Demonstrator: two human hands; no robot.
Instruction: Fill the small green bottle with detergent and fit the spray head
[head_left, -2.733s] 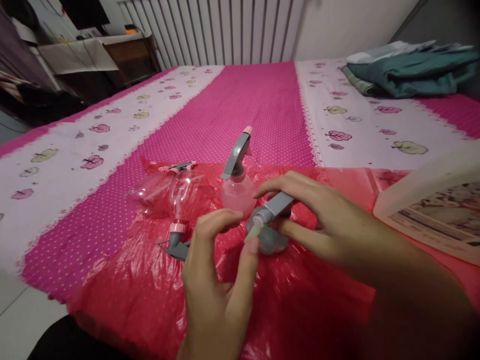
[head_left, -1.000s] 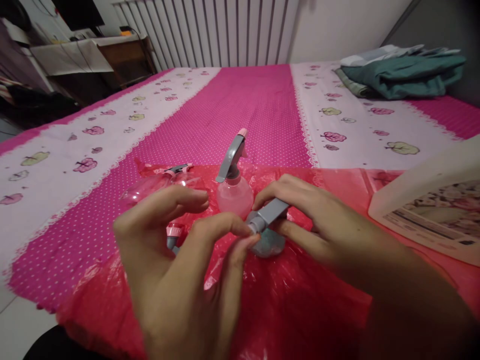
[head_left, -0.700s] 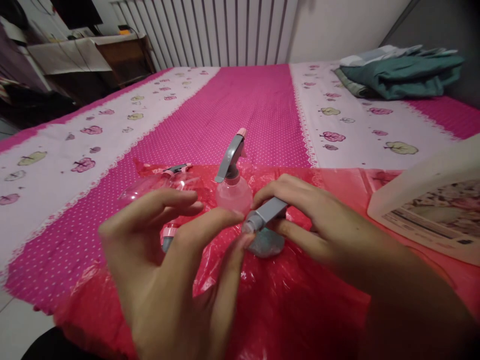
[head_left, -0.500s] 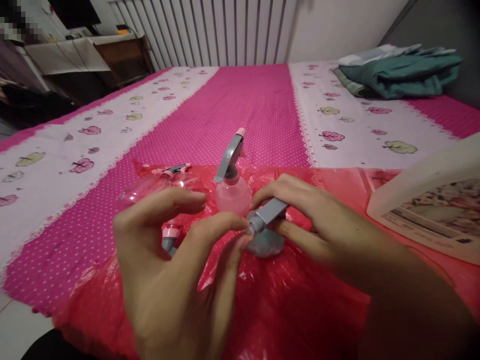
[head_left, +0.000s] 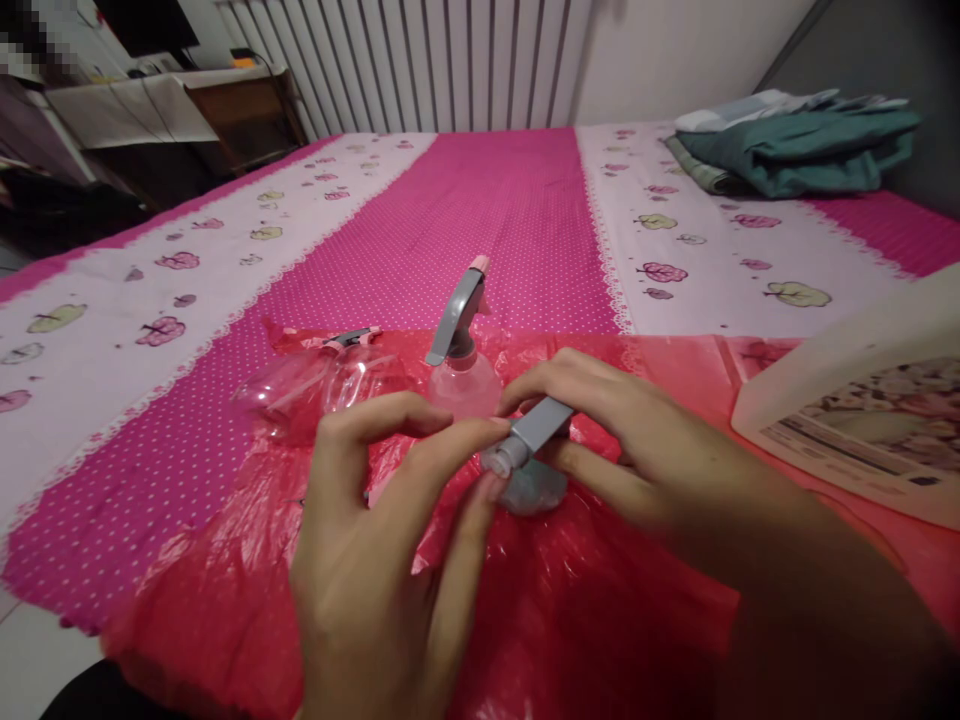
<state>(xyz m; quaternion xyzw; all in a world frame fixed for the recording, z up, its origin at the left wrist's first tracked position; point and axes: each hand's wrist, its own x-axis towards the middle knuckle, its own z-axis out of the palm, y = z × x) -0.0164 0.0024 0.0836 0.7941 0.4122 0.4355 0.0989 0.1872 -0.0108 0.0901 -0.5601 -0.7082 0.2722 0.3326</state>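
Note:
My right hand [head_left: 600, 420] grips a grey trigger spray head [head_left: 541, 428], its open round nozzle end pointing toward me and to the left. At that end, the thumb and forefinger of my left hand [head_left: 382, 530] pinch around the nozzle. Below the spray head shows a clear bottle with a bluish-green tint [head_left: 534, 487], partly covered by my right hand. Just behind my hands a spray bottle with a pink tint [head_left: 463, 385] stands upright, topped by a grey trigger head with a pink tip.
Clear pinkish bottles [head_left: 277, 392] lie to the left on a red plastic sheet [head_left: 570, 620]. A large whitish jug with a flowered label [head_left: 862, 400] stands at the right. Behind spreads a pink and white bedspread [head_left: 510, 220], with folded green cloth [head_left: 802, 150] at the far right.
My left hand has moved right and turned, its fingers closer around the nozzle. More of the bottles at the left now shows. My right hand has stayed nearly still.

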